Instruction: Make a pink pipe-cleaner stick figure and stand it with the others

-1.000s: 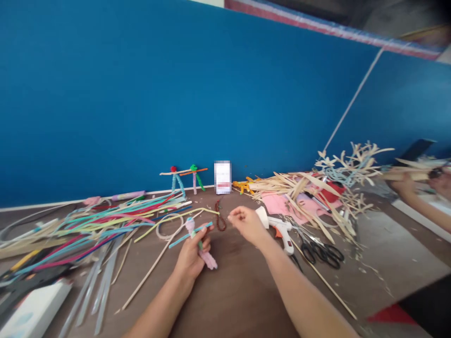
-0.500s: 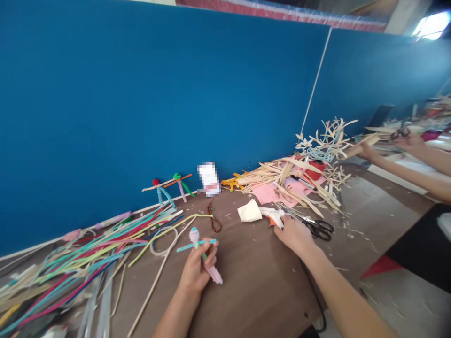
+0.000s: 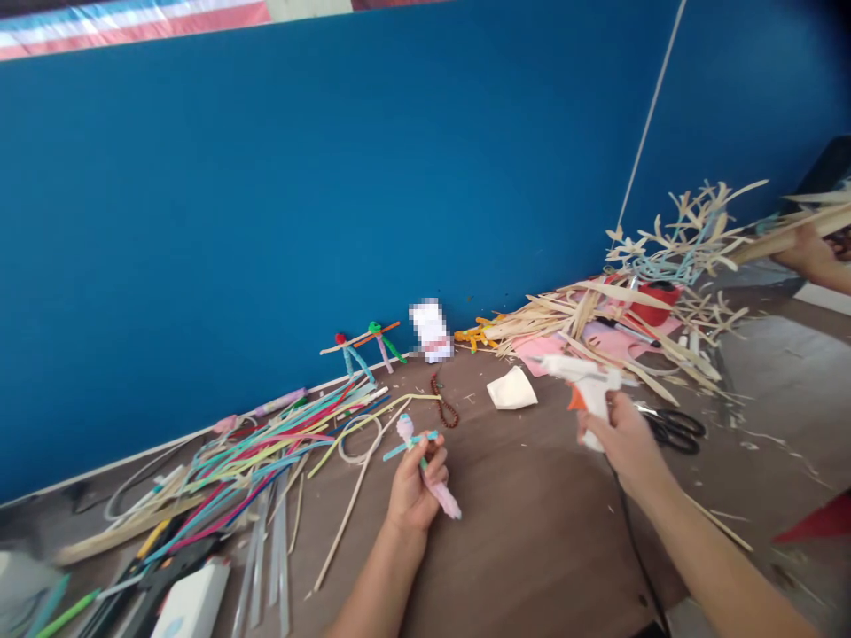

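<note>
My left hand (image 3: 413, 487) is closed round a small pipe-cleaner figure (image 3: 444, 499) with a pink body and light blue arms. In my right hand (image 3: 625, 434) is a white glue gun (image 3: 594, 381) with an orange trigger, raised above the table, its nozzle pointing left and its cord hanging down. A cream paper piece (image 3: 511, 388) lies left of the gun. Black scissors (image 3: 678, 431) rest just beyond my right hand. Two pipe-cleaner figures, one red-headed (image 3: 352, 359) and one green-headed (image 3: 386, 344), lean at the blue panel.
Coloured pipe cleaners (image 3: 253, 470) and clear glue sticks (image 3: 262, 558) spread over the left. Pale strips (image 3: 578, 310) pile up at the back right. A brown bead string (image 3: 444, 406) lies mid-table. Another person's hand (image 3: 808, 257) holds pale strips at the far right.
My right hand has lifted the glue gun off the table, away from the cream paper. The view has turned left, so the table's things appear further right. My left hand still holds the figure.
</note>
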Motion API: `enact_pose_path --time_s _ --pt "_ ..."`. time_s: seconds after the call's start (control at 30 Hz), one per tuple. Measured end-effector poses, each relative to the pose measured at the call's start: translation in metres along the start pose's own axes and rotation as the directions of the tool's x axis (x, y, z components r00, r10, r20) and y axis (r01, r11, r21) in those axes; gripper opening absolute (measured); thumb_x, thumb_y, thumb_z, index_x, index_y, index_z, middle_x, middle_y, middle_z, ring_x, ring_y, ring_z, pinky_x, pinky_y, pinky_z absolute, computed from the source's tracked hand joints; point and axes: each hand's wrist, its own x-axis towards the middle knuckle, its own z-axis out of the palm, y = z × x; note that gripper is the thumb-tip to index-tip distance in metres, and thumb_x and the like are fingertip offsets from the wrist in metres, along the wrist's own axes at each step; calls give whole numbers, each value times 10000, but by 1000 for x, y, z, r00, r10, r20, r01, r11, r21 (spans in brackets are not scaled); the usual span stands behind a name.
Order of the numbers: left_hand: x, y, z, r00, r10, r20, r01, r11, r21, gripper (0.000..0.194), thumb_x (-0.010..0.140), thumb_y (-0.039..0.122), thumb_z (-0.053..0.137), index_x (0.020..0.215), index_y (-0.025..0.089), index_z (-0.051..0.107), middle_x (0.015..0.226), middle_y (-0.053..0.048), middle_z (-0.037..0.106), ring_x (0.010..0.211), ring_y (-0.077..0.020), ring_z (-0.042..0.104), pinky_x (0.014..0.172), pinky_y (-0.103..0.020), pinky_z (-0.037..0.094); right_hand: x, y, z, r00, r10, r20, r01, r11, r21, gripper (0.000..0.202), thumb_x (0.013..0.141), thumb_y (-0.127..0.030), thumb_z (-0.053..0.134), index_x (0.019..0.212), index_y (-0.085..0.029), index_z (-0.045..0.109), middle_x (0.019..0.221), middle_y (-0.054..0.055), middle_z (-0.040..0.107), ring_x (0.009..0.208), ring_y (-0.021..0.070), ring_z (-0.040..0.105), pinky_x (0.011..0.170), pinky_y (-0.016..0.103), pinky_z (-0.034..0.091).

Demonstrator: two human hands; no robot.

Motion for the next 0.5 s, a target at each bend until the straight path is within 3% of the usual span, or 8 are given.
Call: enact_pose_path --time_s 0.07,0.17,0.27,0.5 --pt "0 1 0 1000 -3 -1 3 1000 -20 64 643 177 616 674 133 582 652 1 555 366 18 263 311 -76 235 -24 -8 17 960 23 279 -34 999 32 269 636 -220 499 895 -158 457 506 -32 519 387 101 452 388 212 379" --pt "0 1 0 1000 3 15 -2 999 -39 83 643 172 625 698 127 584 659 5 552 368 21 270 309 -69 244 -51 -15 35 895 -21 446 2 999 42 237 666 -191 470 900 -176 436 688 3 580 457 89 475 414 201 390" --pt "0 -1 -1 999 16 28 -15 999 -36 96 641 165 630 715 124 584 651 8 546 371 21 282 310 -67 252 -59 -15 43 878 -61 475 66 998 4 215 687 -168 457 898 -181 425 775 18 587 527 93 505 464 203 404" --pt "1 -3 -2 998 40 57 -41 999 25 104 653 184 630 728 126 587 675 3 544 382 24 295 309 -61 241 -53 -12 42 892 -100 441 140 988 -59 204 683 -154 453 883 -185 428 817 28 595 664 136 558 585 245 430"
